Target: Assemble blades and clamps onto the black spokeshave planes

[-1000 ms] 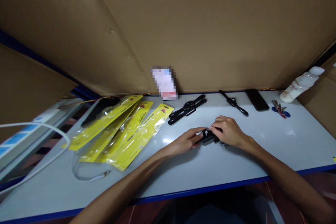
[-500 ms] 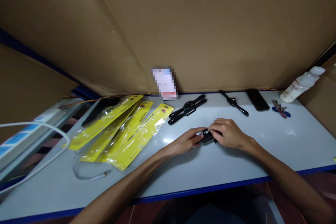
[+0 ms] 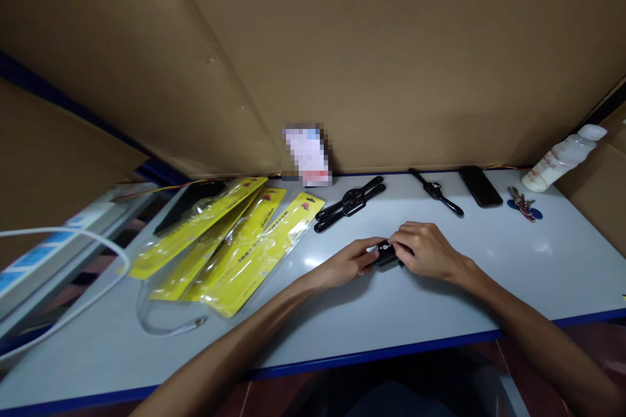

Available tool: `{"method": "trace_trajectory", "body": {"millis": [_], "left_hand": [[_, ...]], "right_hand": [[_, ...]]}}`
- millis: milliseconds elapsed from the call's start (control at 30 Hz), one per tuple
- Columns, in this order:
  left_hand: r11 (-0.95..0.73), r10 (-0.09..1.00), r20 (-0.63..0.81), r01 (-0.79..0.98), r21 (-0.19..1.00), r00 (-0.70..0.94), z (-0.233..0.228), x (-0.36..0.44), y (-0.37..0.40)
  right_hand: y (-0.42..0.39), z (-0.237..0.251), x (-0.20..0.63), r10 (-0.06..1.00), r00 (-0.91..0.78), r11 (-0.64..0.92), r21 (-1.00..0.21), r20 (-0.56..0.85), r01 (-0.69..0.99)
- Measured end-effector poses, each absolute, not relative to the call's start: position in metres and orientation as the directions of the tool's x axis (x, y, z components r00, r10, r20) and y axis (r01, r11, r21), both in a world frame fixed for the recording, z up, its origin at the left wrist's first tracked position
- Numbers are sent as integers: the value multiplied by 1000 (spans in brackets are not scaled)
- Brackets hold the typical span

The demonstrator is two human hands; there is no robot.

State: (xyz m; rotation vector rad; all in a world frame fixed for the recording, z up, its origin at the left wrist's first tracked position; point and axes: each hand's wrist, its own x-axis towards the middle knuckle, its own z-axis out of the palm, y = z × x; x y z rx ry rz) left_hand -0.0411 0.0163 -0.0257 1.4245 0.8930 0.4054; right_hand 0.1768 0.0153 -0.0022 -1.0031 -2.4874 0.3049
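Note:
My left hand (image 3: 349,262) grips one end of a black spokeshave (image 3: 385,254), fingers and thumb closed on it. My right hand (image 3: 424,249) is closed around the other end, its fingertips pinched near the small silvery spot on the tool's middle. Both handles of this tool are largely hidden by my fingers. Behind my hands, a pair of black spokeshaves (image 3: 349,203) lies side by side on the table. A single black spokeshave (image 3: 436,191) rests farther right, apart from them.
Yellow blister packs (image 3: 264,254) overlap on the left beside a white cable (image 3: 169,331). A power strip (image 3: 44,254) stands far left. Along the back are a blurred-out phone (image 3: 308,155), a dark phone (image 3: 480,186), keys (image 3: 523,203) and a bottle (image 3: 562,158). Cardboard walls (image 3: 391,65) enclose the table.
The right hand's fingers have shifted very slightly on the spokeshave. Both hands keep their hold, and the things on the table lie as before.

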Motion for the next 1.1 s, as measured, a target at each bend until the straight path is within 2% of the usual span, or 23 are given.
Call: {"method": "trace_trajectory", "body": {"millis": [167,333,533,667,833,1000,1100], "left_hand": [[168,706,-300,259,951,642,-23,-41,16],[153,720,-280,248,957,635,-23,-41,15],[189,703,-289,221,957,650,-19,-41,15],[176,716,-289,236,956,635,-18,-40,15],[180,705,-283,222,958,651,-19,-40,15],[155,716,-293,266,952,633,-19,-41,15],[153,710,-291,263,953,641,-19,-40,15]], "right_hand": [[13,-4,175,677,-673,728,-404,298,554],[13,-5,174,700,-642,714,-312,312,626],[12,-4,173,692,-673,717,-365,262,594],[12,-4,173,721,-643,693,-286,260,662],[11,-5,172,689,-680,721,-330,250,610],[11,-4,171,714,-649,699,-228,262,677],[11,-4,172,722,-644,691,-246,251,680]]}}
